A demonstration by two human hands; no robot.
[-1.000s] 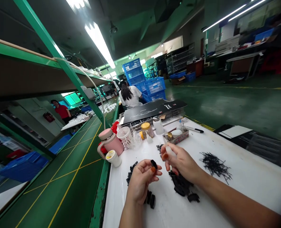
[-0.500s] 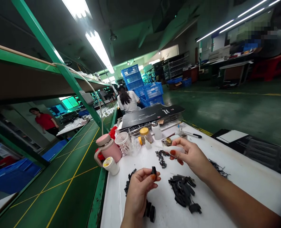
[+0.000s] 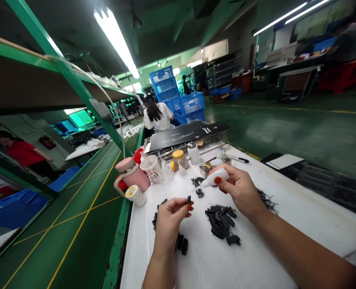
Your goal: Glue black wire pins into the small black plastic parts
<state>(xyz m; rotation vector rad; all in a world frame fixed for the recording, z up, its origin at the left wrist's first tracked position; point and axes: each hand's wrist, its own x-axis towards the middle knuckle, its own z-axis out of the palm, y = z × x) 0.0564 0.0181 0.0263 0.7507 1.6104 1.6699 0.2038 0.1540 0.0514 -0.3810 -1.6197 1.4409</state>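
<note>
My left hand (image 3: pixel 170 216) pinches a black part (image 3: pixel 189 199) between thumb and fingers, above the table (image 3: pixel 250 257). My right hand (image 3: pixel 241 188) grips a white bottle (image 3: pixel 216 177), nozzle angled down and left, its tip just beside the part. A pile (image 3: pixel 221 222) of black pieces lies to the right of my left hand. The pink mug (image 3: pixel 134 174) stands at far left.

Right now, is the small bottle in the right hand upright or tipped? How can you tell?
Tipped. The white bottle slants in the right hand, its thin nozzle pointing down toward the left hand.
</note>
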